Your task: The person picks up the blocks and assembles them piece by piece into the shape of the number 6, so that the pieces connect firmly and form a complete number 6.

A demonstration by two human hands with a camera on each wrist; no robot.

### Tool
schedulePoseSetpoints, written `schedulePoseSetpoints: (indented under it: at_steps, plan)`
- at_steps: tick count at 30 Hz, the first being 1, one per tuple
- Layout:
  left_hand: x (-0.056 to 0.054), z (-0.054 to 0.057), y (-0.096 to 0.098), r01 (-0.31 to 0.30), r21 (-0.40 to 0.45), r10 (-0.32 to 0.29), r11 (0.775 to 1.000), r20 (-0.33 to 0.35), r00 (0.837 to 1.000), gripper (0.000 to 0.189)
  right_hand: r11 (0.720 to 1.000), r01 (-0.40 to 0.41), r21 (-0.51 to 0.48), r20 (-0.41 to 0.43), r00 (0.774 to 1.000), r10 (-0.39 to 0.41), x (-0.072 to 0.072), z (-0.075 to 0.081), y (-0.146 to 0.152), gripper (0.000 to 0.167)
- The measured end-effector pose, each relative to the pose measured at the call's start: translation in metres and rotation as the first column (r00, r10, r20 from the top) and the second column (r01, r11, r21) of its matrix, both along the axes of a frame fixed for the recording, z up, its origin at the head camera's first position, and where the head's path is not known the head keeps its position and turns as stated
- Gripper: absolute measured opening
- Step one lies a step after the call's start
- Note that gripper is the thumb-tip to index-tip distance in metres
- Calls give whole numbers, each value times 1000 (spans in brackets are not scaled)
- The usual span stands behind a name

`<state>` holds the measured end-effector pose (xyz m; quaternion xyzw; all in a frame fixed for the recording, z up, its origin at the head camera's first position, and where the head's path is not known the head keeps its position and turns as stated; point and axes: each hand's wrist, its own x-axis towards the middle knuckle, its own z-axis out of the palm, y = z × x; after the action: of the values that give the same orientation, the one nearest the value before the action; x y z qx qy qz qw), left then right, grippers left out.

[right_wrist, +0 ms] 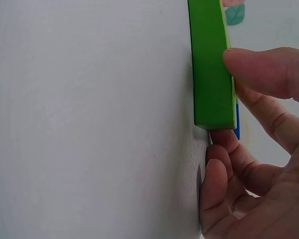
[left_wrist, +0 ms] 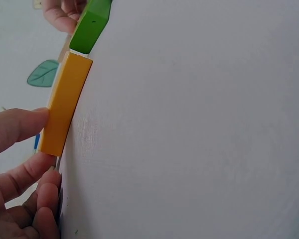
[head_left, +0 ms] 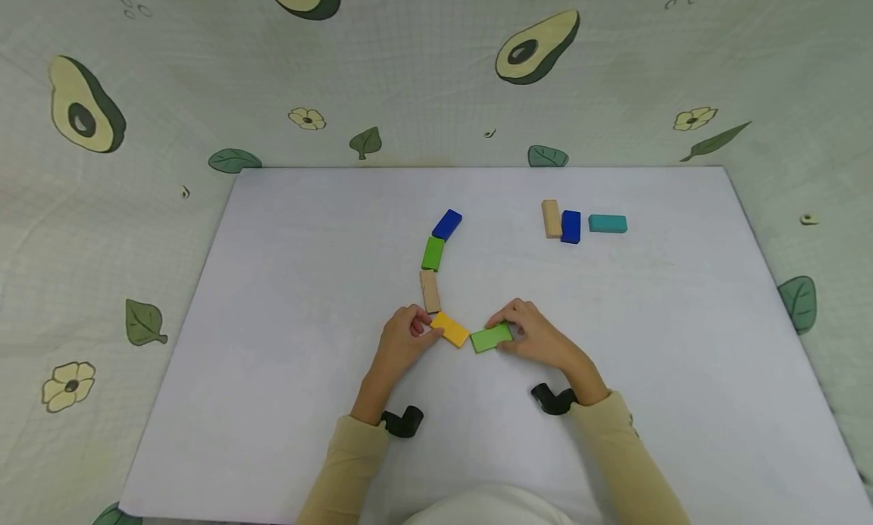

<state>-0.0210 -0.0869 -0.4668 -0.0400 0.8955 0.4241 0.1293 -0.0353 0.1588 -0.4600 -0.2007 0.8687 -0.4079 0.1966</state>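
Observation:
My left hand (head_left: 404,339) pinches a yellow-orange wooden block (head_left: 451,329) between thumb and fingers. A light green block (head_left: 491,337) is held by the thumb and fingers of my right hand (head_left: 534,332). Both blocks lie on the white table, end towards end with a narrow gap between them. In the left wrist view, the thumb presses one side of the yellow block (left_wrist: 66,104). Close up in the right wrist view, the thumb rests against the green block (right_wrist: 213,69). Beyond the yellow block, a natural wood block (head_left: 430,291), a green block (head_left: 433,253) and a blue block (head_left: 447,224) continue a curved row.
At the back right lie a natural wood block (head_left: 551,219), a blue block (head_left: 571,226) and a teal block (head_left: 608,223). The white table (head_left: 307,245) meets an avocado-print cloth (head_left: 423,70) behind. Black wrist cameras sit below both hands.

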Motion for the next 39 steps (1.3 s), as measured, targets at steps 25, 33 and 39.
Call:
schedulePoseSetpoints:
  at_steps: [25,33,39]
  plan:
    - [-1,-6,1,15,-28,-16,1000,-31,999,24,1000,7,-9,13,1000,-7,-3,-1,3,26]
    - [0,-5,1,14,-39,-15,999,-34,999,24,1000,13,-21,9,1000,-12,-4,-1,2,28]
    - [0,-4,0,17,-38,-18,999,-37,999,24,999,10,-40,34,999,-9,-4,0,4,31]
